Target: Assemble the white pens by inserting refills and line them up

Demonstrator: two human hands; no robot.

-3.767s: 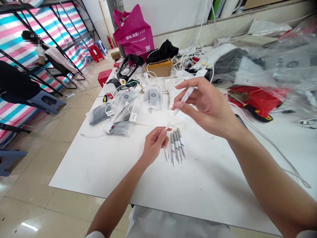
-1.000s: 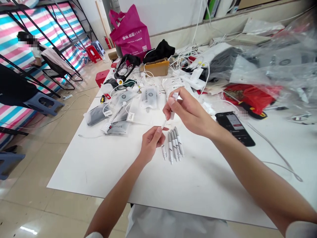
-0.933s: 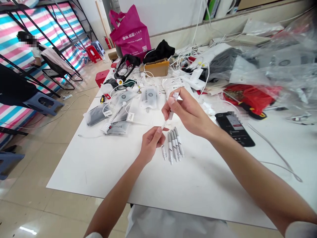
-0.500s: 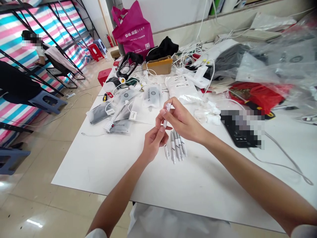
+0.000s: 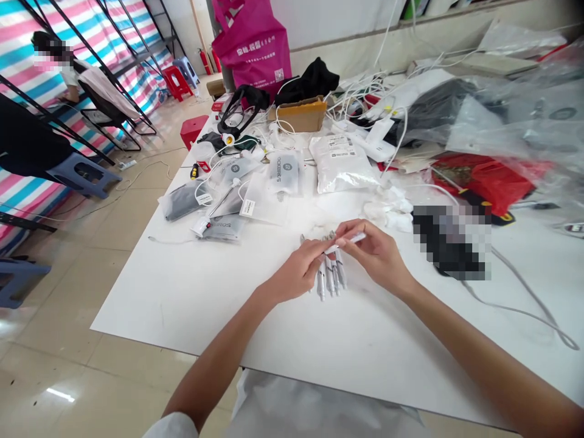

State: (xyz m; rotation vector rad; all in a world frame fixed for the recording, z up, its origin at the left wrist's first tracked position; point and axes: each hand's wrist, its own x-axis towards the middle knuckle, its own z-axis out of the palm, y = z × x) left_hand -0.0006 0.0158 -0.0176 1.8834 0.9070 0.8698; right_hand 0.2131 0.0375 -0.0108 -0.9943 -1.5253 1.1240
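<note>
A white pen is held slantwise over the table between my two hands. My right hand pinches it between thumb and fingers. My left hand closes its fingers on the pen's left end, so that end is partly hidden. Right beneath my hands, several white and silver pens lie side by side on the white table, their upper parts partly covered by my fingers.
Bagged items and a white parcel lie beyond my hands. A black device, partly pixelated, sits to the right with a cable. Cables, a cardboard box and a pink bag crowd the back. Another person sits far left.
Both hands have come down nearer the table with the pen, which has turned from nearly upright to slanting sideways. My right hand has moved rightward; the view has shifted slightly.
</note>
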